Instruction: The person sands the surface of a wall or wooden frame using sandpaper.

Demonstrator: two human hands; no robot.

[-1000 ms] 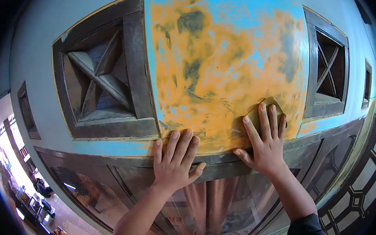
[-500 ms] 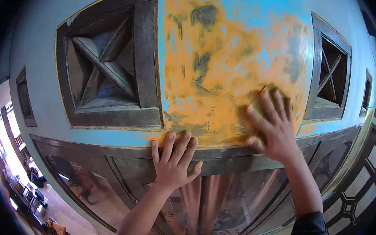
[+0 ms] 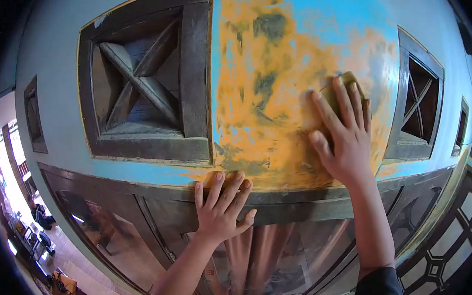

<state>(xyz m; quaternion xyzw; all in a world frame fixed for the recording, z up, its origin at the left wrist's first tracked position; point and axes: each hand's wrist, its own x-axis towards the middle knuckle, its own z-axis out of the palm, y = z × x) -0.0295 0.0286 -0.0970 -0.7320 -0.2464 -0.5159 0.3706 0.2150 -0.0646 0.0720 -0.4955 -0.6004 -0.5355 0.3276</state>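
Observation:
My right hand (image 3: 349, 138) presses a brownish-olive piece of sandpaper (image 3: 353, 80) flat to the wall. Its corners show beyond the fingertips and beside the index finger; the palm and fingers cover the rest. Under it lies a wall patch (image 3: 282, 107) of orange with dark grey smears and bits of bright blue paint. My left hand (image 3: 221, 208) holds nothing and rests with spread fingers on the dark wooden frame rail (image 3: 287, 197), its fingertips at the patch's lower left edge.
A dark wooden vent with crossed bars (image 3: 142, 77) is set in the wall at left, another vent (image 3: 419, 101) at right. Below the rail are glass panes (image 3: 280, 258) with a curtain behind. A person (image 3: 40, 213) sits on the floor far left, near a brown chair (image 3: 66, 287).
My right hand has slid upward over the orange patch with the sandpaper. The left hand keeps its place on the rail, while the view has shifted slightly.

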